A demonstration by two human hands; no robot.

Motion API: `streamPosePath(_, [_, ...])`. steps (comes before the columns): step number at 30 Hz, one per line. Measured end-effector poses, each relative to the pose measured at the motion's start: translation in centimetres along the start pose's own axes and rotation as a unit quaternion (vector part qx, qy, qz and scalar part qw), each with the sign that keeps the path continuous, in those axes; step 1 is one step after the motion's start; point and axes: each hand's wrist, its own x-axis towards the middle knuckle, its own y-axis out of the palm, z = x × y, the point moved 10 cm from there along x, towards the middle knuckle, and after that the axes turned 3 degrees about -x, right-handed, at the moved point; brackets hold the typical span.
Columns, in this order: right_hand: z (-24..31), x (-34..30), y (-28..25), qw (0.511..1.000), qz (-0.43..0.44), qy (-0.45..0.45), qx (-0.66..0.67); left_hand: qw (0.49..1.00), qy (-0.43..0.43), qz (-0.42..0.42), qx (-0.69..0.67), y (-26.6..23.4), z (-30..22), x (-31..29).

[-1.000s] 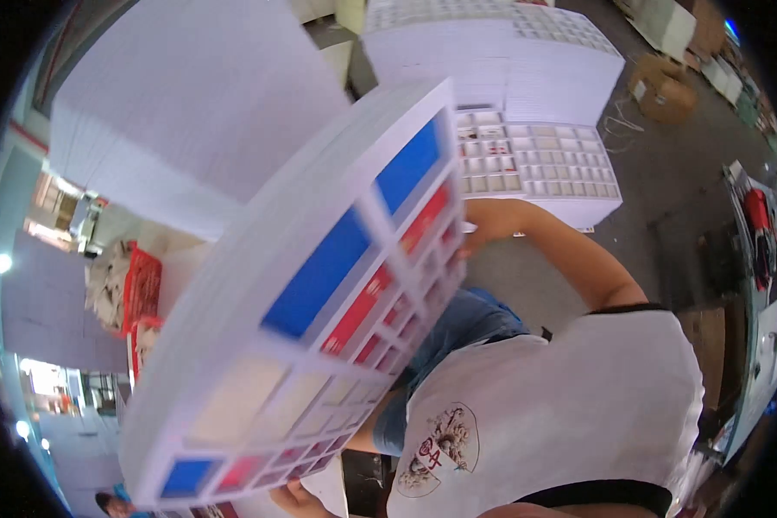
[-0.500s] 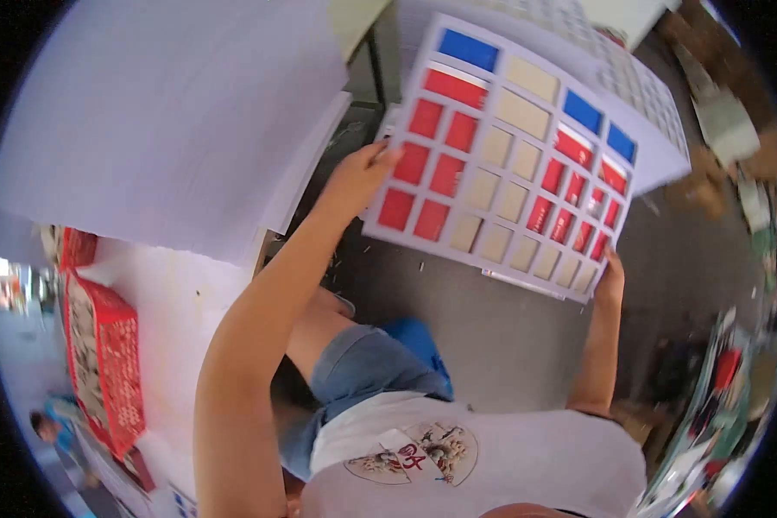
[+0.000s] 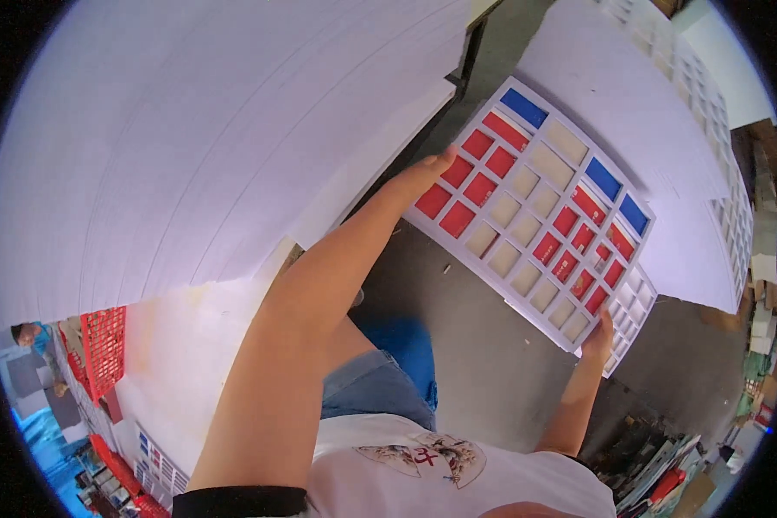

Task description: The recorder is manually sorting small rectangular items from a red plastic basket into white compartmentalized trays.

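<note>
A white grid panel [image 3: 525,182] hangs tilted in front of me, with rows of rectangular windows showing blue, red and cream. My left hand [image 3: 425,175] grips its left edge, the fingers mostly hidden at the edge. At the lower right corner, my right hand [image 3: 597,335] is closed on the same panel, with its thumb side showing. Beyond that corner a second white grid piece [image 3: 637,312] with pale windows shows partly. Whether it touches the held panel I cannot tell.
Large white sheets [image 3: 190,147] lie stacked on the left. A white table [image 3: 181,337] bears a red plastic basket [image 3: 105,354]. At upper right are more white sheets [image 3: 613,95] and grid panels [image 3: 708,104]. Cluttered boards [image 3: 665,466] stand lower right. Another person [image 3: 33,337] is far left.
The held panel has shifted right and down in the view and tilted further clockwise, both hands still on it. The view has turned; more of the left sheets and the second grid piece show.
</note>
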Motion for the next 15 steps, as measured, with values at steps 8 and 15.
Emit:
streamPosePath(8, [2.1, 0.3, 3.7, 0.996, 0.091, 0.010, -0.011, 0.996, 0.070, -0.014, -0.057, -1.4, 3.7, 4.9])
streamPosePath(15, [2.6, -1.7, 4.0, 0.996, 0.080, 0.029, -0.003, 0.957, 0.087, -0.230, 0.151, -2.3, -3.2, -2.4])
